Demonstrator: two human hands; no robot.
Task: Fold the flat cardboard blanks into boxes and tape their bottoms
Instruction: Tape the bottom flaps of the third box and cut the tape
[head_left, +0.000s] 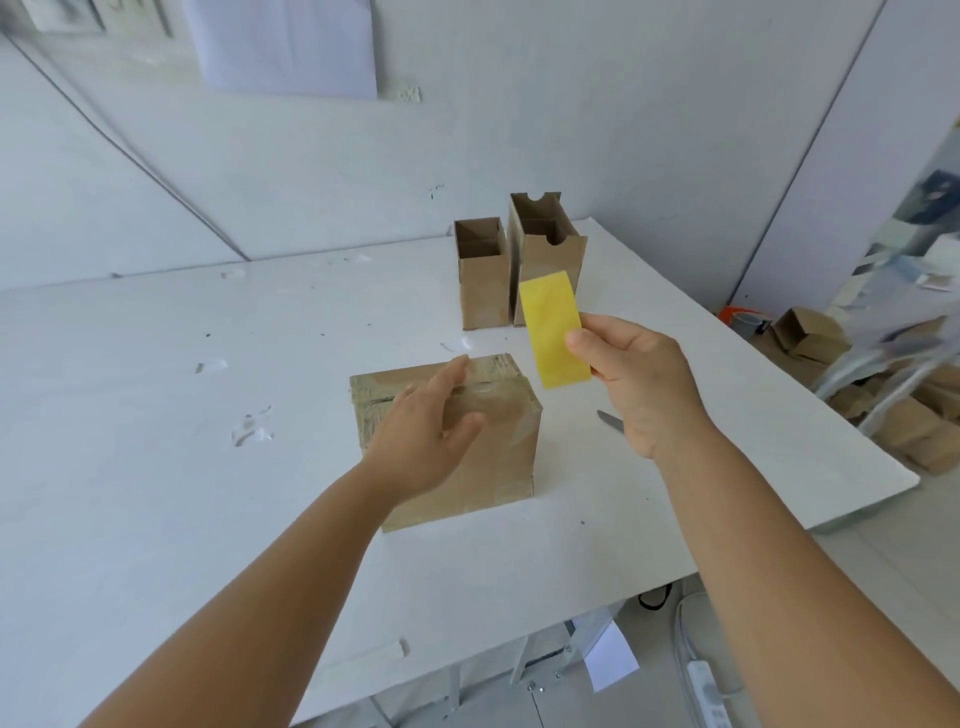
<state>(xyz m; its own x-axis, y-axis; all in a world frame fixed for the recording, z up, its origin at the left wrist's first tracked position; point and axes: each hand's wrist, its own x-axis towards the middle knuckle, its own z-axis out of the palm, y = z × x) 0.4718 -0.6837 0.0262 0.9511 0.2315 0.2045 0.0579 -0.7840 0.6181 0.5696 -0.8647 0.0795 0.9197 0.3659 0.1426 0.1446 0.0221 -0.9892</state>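
Note:
A cardboard box (498, 452) stands on the white table (156, 415) with its taped bottom facing up. My left hand (426, 431) hovers just above that taped face with fingers spread and relaxed; whether it touches is unclear. My right hand (634, 384) holds a yellow roll of tape (553, 327) edge-on, raised above the table to the right of the box. Two finished boxes (483, 275) (550, 249) stand upright with open tops at the table's far side.
A knife or scissor blade (610, 420) lies on the table partly behind my right wrist. More cardboard boxes (810, 332) are piled on the floor at right. The table's right edge (857, 499) is close. A power strip (709, 691) lies on the floor.

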